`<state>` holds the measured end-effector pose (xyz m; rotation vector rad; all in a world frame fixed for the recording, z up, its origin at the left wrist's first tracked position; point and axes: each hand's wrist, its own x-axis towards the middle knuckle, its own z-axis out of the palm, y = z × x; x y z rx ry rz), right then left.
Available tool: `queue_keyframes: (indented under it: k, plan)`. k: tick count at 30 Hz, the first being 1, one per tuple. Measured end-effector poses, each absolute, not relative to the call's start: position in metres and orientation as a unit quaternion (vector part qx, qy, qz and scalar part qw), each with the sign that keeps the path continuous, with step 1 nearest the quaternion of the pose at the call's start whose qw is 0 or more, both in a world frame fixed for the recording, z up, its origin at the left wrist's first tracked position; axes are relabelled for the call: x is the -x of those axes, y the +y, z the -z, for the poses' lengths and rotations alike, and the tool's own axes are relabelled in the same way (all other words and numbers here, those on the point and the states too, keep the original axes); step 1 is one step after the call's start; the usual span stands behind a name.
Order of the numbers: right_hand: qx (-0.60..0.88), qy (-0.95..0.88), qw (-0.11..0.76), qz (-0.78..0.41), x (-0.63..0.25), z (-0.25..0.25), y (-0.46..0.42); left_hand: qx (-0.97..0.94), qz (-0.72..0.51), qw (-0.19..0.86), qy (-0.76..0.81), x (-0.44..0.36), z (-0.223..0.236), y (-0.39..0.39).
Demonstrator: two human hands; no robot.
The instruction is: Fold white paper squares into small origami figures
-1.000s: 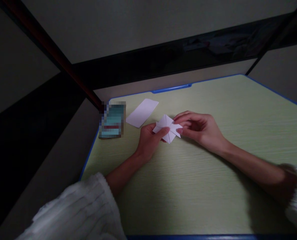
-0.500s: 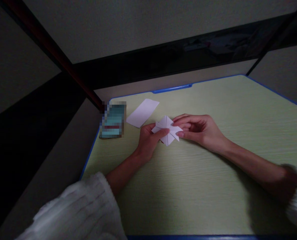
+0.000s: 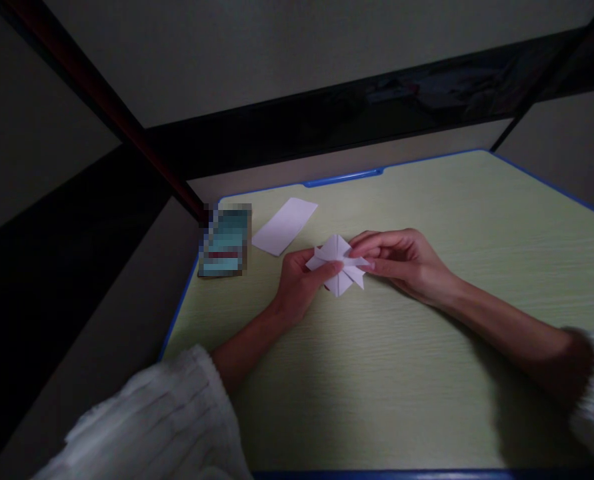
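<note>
A small piece of folded white paper point(image 3: 337, 247) with several pointed flaps is held just above the table, in the middle of the head view. My left hand point(image 3: 299, 283) grips it from the left, thumb pressed across its centre and the other fingers hidden underneath. On the right side, my right hand point(image 3: 401, 257) pinches a narrow flap between thumb and fingers. The flap looks raised and folded over at its edge. Beyond my left hand, a flat white sheet of paper point(image 3: 285, 225) lies on the table.
The pale green wood-grain table point(image 3: 407, 400) has a blue rim, with a blue strip point(image 3: 344, 178) set in its far edge. A pixelated phone-like object point(image 3: 225, 241) lies at the left edge. Grey panels with a dark band stand behind the table.
My right fingers have lifted and folded the right flap of the paper, which now looks narrower. The folded paper has shifted slightly right and toward me. The flat sheet stays put.
</note>
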<state>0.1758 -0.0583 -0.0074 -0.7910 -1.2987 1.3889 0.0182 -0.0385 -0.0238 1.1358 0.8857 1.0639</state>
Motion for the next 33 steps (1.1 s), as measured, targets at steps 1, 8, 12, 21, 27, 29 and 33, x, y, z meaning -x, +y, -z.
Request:
queue_keyframes:
  k: [1,8,12,21,27,29,33]
  plan:
    - [0.335,-0.547,0.511,-0.572,-0.176,0.007,-0.058,-0.496,-0.463,0.624,0.387,-0.018,0.024,-0.038]
    - [0.381,-0.557,0.533,-0.510,-0.177,0.010,-0.054,-0.539,-0.440,0.595,0.402,-0.018,0.021,-0.040]
    - [0.403,-0.516,0.561,-0.506,-0.173,0.016,-0.054,-0.577,-0.421,0.571,0.405,-0.019,0.015,-0.043]
    - [0.449,-0.455,0.581,-0.504,-0.164,0.014,-0.059,-0.619,-0.398,0.531,0.421,-0.018,0.016,-0.044]
    - [0.439,-0.459,0.583,-0.506,-0.164,0.013,-0.059,-0.651,-0.389,0.492,0.429,-0.018,0.016,-0.044]
    - [0.437,-0.444,0.589,-0.514,-0.163,0.013,-0.059,-0.656,-0.390,0.483,0.429,-0.018,0.017,-0.044]
    - [0.445,-0.416,0.595,-0.524,-0.161,0.012,-0.059,-0.661,-0.392,0.473,0.432,-0.018,0.019,-0.043]
